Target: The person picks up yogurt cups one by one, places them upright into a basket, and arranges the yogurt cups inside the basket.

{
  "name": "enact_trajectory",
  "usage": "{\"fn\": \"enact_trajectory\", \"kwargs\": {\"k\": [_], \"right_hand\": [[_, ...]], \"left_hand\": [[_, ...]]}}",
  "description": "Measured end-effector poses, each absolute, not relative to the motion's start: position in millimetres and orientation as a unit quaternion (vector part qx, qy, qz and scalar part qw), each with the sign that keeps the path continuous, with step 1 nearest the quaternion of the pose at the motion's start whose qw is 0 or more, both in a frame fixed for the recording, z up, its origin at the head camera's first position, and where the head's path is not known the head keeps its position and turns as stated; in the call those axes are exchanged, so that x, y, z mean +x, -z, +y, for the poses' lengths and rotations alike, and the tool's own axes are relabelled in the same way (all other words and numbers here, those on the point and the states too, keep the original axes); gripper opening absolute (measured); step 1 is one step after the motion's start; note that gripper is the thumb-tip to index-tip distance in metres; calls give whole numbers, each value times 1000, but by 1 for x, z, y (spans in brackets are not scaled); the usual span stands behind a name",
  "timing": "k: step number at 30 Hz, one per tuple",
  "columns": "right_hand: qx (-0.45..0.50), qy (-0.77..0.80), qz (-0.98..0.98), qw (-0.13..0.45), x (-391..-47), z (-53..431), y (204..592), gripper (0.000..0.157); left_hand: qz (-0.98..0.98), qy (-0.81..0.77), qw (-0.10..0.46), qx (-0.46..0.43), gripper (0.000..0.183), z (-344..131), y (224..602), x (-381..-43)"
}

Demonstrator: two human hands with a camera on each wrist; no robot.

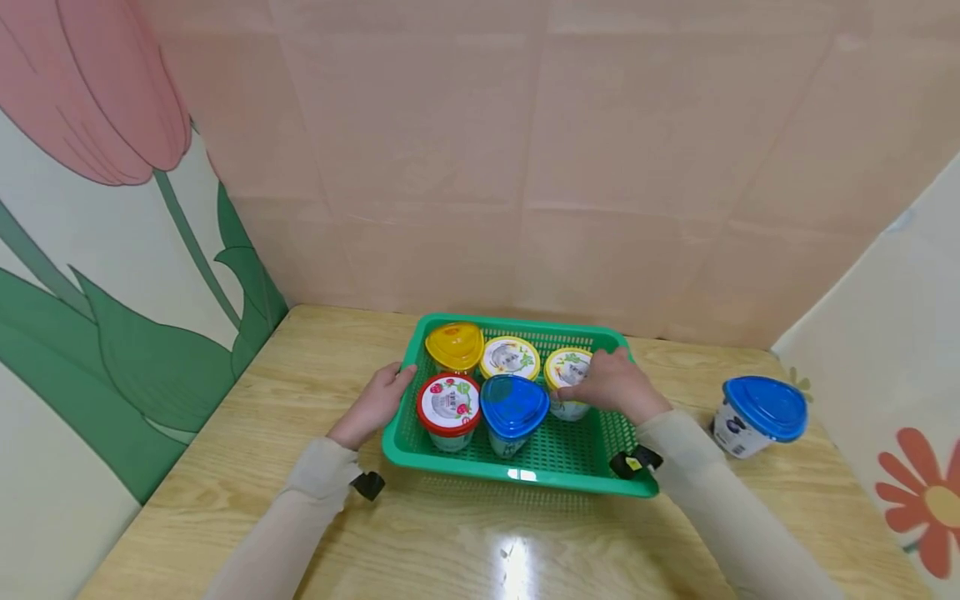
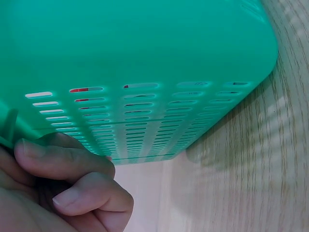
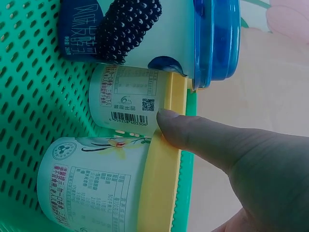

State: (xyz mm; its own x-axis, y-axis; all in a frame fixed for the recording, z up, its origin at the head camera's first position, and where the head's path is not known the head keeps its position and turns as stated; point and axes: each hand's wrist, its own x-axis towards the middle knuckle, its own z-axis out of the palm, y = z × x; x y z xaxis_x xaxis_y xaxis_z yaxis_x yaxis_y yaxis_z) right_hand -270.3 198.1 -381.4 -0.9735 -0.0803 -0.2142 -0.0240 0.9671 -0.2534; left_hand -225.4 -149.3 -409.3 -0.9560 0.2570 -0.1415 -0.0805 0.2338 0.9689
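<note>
A green plastic basket stands on the table with several yogurt cups upright in it. At its left rim my left hand grips the edge; the left wrist view shows curled fingers beside the slotted wall. My right hand reaches over the right side and holds a yellow-lidded yogurt cup, thumb at its lid edge; the other fingers are mostly hidden. Left of it stand another yellow-lidded cup, a blue-topped cup, a red-lidded cup and an orange-yellow-topped cup.
Outside the basket, to the right, a blue-topped yogurt cup stands tilted-looking on the wooden table. A pinkish covered wall rises behind the table, and flower-patterned panels flank it.
</note>
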Motion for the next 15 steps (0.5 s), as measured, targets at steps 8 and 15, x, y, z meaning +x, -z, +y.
{"fn": "enact_trajectory", "kwargs": {"k": [8,15], "right_hand": [[-27,129,986,105,-271,197,384,90],[-26,133,986,97,-271,198,384,86]], "left_hand": [[774,-616,136,55,46,-149,409,-225],[775,-615,136,54,46,-149,408,-225]]}}
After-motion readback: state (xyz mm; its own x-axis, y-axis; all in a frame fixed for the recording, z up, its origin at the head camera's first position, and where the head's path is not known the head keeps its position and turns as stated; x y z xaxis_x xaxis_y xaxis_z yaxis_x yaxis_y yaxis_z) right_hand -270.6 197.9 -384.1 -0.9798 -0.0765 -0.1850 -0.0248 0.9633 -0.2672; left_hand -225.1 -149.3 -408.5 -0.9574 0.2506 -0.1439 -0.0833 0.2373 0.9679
